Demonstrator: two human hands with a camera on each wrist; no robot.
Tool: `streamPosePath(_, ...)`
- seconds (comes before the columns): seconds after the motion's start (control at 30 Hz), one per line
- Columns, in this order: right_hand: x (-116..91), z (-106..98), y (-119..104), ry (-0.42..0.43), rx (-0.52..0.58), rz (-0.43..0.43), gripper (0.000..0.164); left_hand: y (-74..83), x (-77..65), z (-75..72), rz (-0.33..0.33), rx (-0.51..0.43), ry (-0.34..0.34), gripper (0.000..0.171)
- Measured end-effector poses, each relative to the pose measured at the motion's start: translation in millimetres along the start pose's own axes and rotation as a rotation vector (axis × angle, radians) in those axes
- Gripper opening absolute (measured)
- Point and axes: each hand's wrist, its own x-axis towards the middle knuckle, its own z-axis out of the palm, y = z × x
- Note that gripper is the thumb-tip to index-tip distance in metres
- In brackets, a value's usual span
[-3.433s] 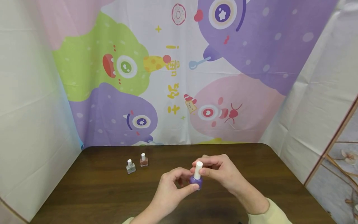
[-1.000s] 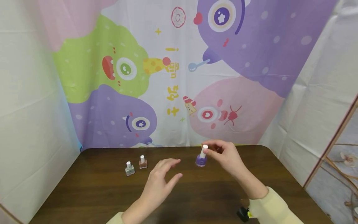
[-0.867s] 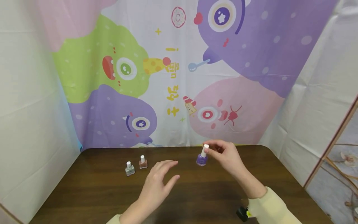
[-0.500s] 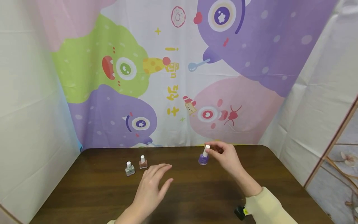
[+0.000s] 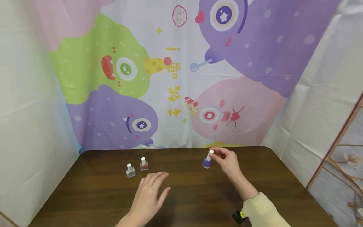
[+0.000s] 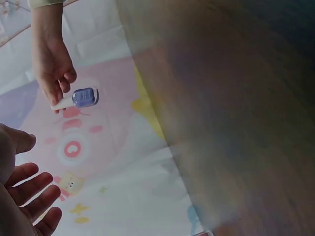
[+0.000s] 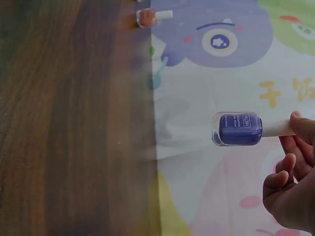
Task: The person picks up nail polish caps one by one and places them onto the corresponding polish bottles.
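Observation:
A nail polish bottle [image 5: 207,163] with purple polish and a white cap is pinched by the cap between the thumb and fingers of my right hand [image 5: 230,162]. In the right wrist view the purple nail polish bottle [image 7: 238,129] shows a small printed label and hangs above the table surface. My left hand [image 5: 147,195] holds nothing; its fingers are extended and the thumb stands apart, over the table's front middle. Left of it stand two more white-capped bottles upright, a grey-silver nail polish [image 5: 130,172] and a brownish-pink nail polish [image 5: 144,165].
The dark wooden table [image 5: 181,176] ends at a cartoon-printed curtain [image 5: 178,132] behind it. White cloth [image 5: 31,110] hangs at the left side, with more on the right. A black object with a yellow patch [image 5: 238,217] is by the right sleeve [image 5: 261,209].
At first both hands held the purple nail polish. My left hand has let go and drawn back to the left, while my right hand has carried the bottle farther back and slightly right.

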Motion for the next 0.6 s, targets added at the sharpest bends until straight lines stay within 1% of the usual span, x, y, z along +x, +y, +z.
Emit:
streamPosePath(0.03,0,1,3,0.006,0.0,-0.002,0.027,-0.5,-1.3,-0.2,-0.001,0.007,-0.006,0.042)
streamPosePath(0.13,2,4,11,0.026,0.005,-0.002,0.024,-2.0,-5.3,-0.3,0.001,0.028,-0.013,0.035)
streamPosePath(0.27,4,6,21,0.052,-0.012,0.019,0.022,-3.9,-10.6,0.2,-0.003,0.058,-0.031,0.042)
streamPosePath(0.4,6,7,30,0.059,-0.036,0.052,0.023,-5.5,-14.6,1.2,-0.017,0.101,-0.081,0.042)
streamPosePath(0.6,6,9,44,0.042,-0.068,0.116,0.022,-6.2,-19.0,0.3,-0.038,0.142,-0.14,0.041)
